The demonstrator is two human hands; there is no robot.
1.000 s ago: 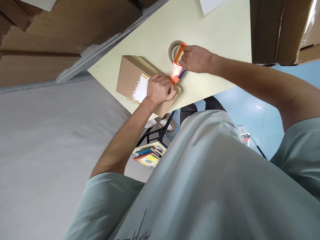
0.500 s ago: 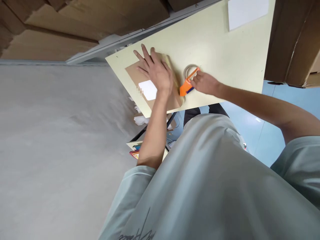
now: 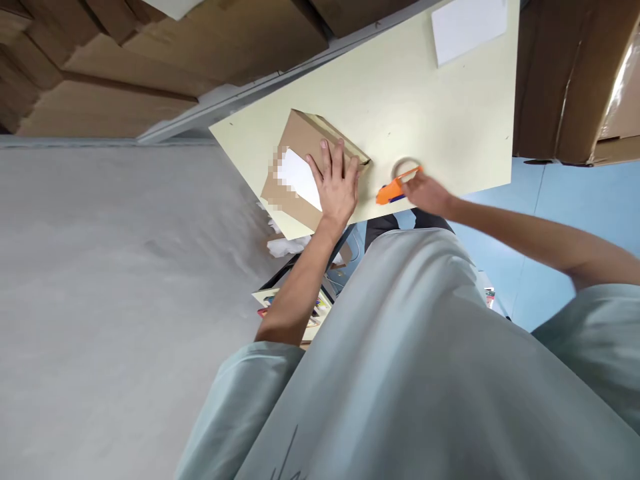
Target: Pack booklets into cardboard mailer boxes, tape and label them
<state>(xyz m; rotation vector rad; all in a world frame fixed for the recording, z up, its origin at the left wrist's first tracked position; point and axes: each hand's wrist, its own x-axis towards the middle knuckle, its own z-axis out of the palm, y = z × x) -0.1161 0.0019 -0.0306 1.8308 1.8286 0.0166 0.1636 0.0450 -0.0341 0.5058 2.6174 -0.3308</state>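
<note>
A brown cardboard box (image 3: 306,131) lies on the pale yellow table (image 3: 400,100), with a white label (image 3: 299,175) on its upper face. My left hand (image 3: 337,183) rests on the box near its right side, fingers spread. To the right of the box, my right hand (image 3: 425,190) grips an orange tape dispenser (image 3: 389,193) that carries a roll of tape (image 3: 406,164). The dispenser is apart from the box, close to the table's front edge. My right fingers partly hide its handle.
White sheets or a flat white pad (image 3: 469,30) lie at the table's far right corner. Cardboard boxes (image 3: 210,47) line the back, and a large carton (image 3: 555,80) stands at the right. A grey wall (image 3: 125,300) is on the left.
The box has turned on the table. My left hand has shifted right and toward me on it. My right hand has drawn the tape dispenser right and nearer the front edge.
</note>
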